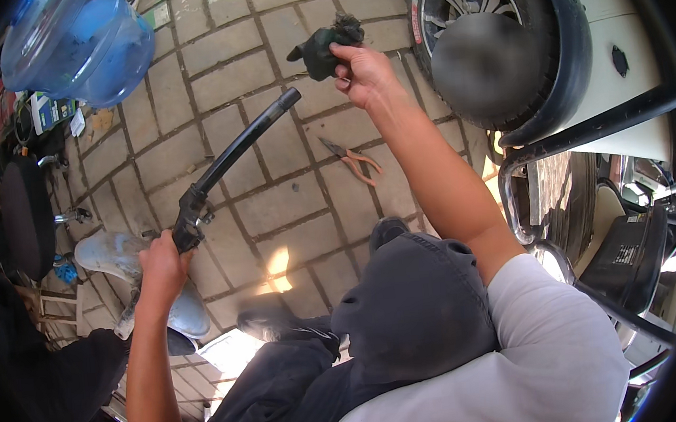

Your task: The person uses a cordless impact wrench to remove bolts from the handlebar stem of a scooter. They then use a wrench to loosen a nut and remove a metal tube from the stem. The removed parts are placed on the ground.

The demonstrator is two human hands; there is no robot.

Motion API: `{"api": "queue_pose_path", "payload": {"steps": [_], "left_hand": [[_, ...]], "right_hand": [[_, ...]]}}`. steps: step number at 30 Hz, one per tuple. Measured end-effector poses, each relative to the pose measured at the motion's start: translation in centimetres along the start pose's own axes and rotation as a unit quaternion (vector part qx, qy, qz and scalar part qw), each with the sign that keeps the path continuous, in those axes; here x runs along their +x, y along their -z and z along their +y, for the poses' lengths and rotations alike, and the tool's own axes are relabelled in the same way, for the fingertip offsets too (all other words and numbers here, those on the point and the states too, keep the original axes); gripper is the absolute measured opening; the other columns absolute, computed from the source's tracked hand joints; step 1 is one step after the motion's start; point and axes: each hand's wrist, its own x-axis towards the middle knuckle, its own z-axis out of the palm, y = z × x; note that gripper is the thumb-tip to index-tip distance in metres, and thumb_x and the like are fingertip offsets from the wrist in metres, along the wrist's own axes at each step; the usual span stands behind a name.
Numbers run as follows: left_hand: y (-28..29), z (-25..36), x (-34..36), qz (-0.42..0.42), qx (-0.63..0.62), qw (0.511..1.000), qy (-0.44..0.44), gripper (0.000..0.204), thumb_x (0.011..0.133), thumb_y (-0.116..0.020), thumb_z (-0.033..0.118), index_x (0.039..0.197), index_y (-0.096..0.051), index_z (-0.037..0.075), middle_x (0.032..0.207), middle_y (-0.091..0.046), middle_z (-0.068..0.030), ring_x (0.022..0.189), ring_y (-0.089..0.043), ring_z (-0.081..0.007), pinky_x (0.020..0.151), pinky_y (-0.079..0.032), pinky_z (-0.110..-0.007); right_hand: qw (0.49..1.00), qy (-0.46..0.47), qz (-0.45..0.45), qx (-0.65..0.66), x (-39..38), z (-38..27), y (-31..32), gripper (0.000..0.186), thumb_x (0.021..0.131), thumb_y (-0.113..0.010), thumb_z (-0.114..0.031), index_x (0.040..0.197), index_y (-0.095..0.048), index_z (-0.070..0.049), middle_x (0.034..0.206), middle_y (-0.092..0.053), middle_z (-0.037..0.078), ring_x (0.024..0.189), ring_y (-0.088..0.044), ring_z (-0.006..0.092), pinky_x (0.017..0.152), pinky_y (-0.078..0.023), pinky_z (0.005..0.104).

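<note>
My left hand is closed around the jointed end of a black tube, which looks like a folding handlebar post with a hinge clamp. The tube slants up and to the right over the paving, its free end pointing toward my other hand. My right hand reaches far forward, pinching a crumpled dark rag between thumb and fingers. A gap separates the rag from the tube's end. Below the right hand, pliers with orange handles lie on the bricks, jaws pointing up-left.
A big clear blue water jug stands at far left. A dark padded seat sits below it. At right are a vehicle wheel, partly blurred, and a bent black metal tube frame. Someone's dark clothing shows at lower left.
</note>
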Motion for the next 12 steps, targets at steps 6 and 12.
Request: {"api": "queue_pose_path", "payload": {"steps": [6,12], "left_hand": [[-2.3,1.3,-1.7,0.078,0.011,0.997,-0.01,0.037,0.076,-0.073,0.019,0.101,-0.052,0.002,0.09,-0.061,-0.0159,0.089,-0.055,-0.0355,0.075,-0.036,-0.045],[-2.1,1.1,-1.8,0.055,0.008,0.998,-0.006,0.039,0.077,-0.072,0.021,0.104,-0.051,0.002,0.093,-0.061,-0.0139,0.09,-0.055,-0.0343,0.074,-0.035,-0.045]], "right_hand": [[0.911,0.264,-0.107,-0.298,3.6,-3.2,0.6,0.008,0.08,-0.065,-0.002,0.088,-0.067,0.0,0.076,-0.066,0.005,0.064,-0.057,0.0128,0.059,-0.045,0.0284],[0.768,0.307,-0.145,-0.544,4.9,-1.1,0.6,0.02,0.078,-0.064,-0.009,0.096,-0.07,-0.003,0.096,-0.072,0.013,0.087,-0.068,0.0228,0.08,-0.051,0.0338]]}}
